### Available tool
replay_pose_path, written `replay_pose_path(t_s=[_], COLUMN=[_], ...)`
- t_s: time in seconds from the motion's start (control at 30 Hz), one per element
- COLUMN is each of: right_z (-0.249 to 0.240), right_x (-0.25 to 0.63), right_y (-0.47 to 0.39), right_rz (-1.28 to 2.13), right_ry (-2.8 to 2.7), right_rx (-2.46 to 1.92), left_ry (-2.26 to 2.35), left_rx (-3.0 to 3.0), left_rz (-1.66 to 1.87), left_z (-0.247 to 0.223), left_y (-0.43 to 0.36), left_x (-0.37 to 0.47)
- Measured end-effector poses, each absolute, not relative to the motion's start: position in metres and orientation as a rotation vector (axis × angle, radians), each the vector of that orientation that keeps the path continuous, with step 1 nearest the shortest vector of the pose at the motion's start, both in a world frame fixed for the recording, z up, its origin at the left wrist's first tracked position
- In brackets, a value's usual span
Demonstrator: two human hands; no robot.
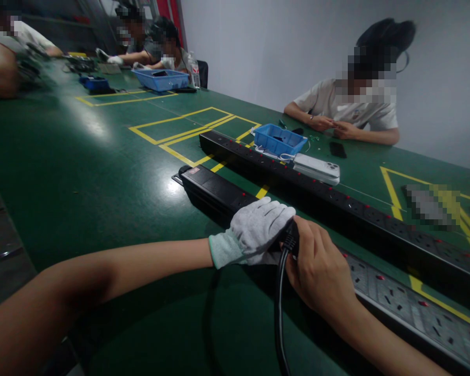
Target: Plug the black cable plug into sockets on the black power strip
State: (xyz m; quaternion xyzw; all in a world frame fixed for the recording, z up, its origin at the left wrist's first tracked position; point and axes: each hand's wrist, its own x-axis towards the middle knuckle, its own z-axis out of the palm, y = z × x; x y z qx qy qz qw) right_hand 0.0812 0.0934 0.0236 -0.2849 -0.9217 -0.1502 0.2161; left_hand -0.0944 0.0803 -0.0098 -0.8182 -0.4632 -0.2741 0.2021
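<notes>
A long black power strip (399, 292) with red switches and sockets lies slantwise in front of me. My left hand (258, 224), in a white-grey knit glove with a green cuff, is wrapped over the strip near its middle. My bare right hand (321, 261) has its fingers closed round a black plug (290, 237) held at the strip. The black cable (280, 318) hangs from the plug toward me. The plug's front is hidden between my hands. A second long black power strip (309, 183) lies parallel just beyond the first.
Behind the strips stand a blue bin (278, 140) and a white phone (317, 168). A dark phone (338, 150) lies near a person (348, 115) seated opposite. Yellow tape (180, 124) marks the green table (102, 209). Other people sit at the far end beside another blue bin (160, 81).
</notes>
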Motion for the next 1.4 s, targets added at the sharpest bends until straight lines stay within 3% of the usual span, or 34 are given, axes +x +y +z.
replay_pose_path(t_s=[0.6, 0.73, 0.9, 0.97, 1.03, 1.23, 1.4], right_z=[0.026, 0.035, 0.036, 0.033, 0.031, 0.063, 0.090], right_x=[0.083, 0.087, 0.091, 0.092, 0.093, 0.099, 0.070], right_y=[0.096, 0.101, 0.105, 0.105, 0.104, 0.110, 0.111], right_rz=[-0.321, -0.045, 0.626, 0.750, 0.676, -0.095, 0.302], right_ry=[-2.517, -2.501, -2.254, -2.183, -2.178, -1.952, -2.189], right_rx=[-0.773, -0.864, -1.019, -1.008, -0.995, -0.818, -0.782], left_ry=[-1.221, -1.135, -1.145, -1.176, -1.217, -1.323, -1.349], left_rx=[-2.297, -2.259, -2.233, -2.234, -2.232, -2.183, -2.159], left_rz=[-0.800, -0.828, -0.785, -0.754, -0.724, -0.737, -0.722], left_z=[-0.012, -0.009, -0.001, 0.002, 0.002, -0.003, -0.001], left_y=[0.082, 0.085, 0.087, 0.086, 0.086, 0.085, 0.082], left_x=[-0.099, -0.102, -0.112, -0.121, -0.132, -0.164, -0.175])
